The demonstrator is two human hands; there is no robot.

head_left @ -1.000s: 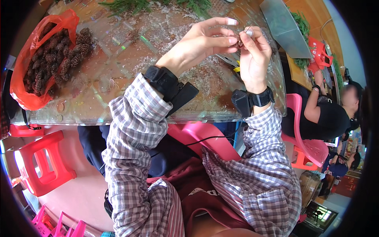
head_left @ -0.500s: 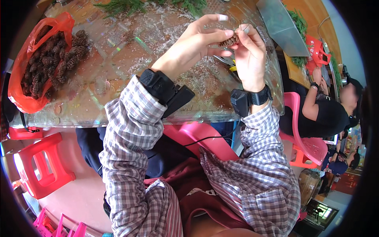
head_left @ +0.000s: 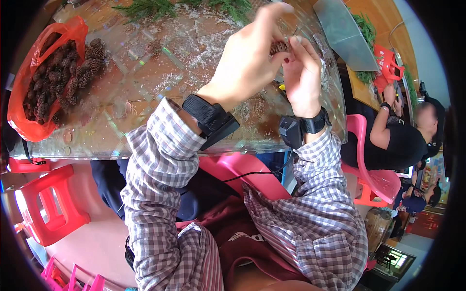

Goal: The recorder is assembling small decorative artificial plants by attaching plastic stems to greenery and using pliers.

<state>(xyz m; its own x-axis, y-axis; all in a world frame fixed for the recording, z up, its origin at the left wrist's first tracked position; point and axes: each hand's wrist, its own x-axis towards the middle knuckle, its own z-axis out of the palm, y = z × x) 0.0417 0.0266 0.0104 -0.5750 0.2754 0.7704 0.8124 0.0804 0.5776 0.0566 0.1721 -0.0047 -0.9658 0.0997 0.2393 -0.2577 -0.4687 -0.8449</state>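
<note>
A small brown pine cone point(head_left: 278, 47) is held between my two hands over the far right part of the table. My left hand point(head_left: 245, 63) is closed on it from the left, thumb beneath and the upper fingers raised, somewhat blurred. With thumb and fingertips pinched, my right hand point(head_left: 303, 72) grips the cone's right end. A thin dark wire sticks up there by the fingertips. Behind the hands a yellow-handled tool point(head_left: 282, 87) is mostly hidden. At the far left, an orange-red plastic bag point(head_left: 19, 106) lies open with many pine cones point(head_left: 51, 80) in and beside it.
White flakes litter the table point(head_left: 131, 92). Green sprigs point(head_left: 150, 8) lie along its far edge. A grey panel point(head_left: 342, 31) stands at the right, near a seated person point(head_left: 398, 136) in black on a pink chair point(head_left: 361, 140). A red stool point(head_left: 48, 203) stands at lower left.
My left hand has turned and moved over the pine cone, its back now toward me, hiding more of the cone. The right hand has shifted slightly and keeps its pinch.
</note>
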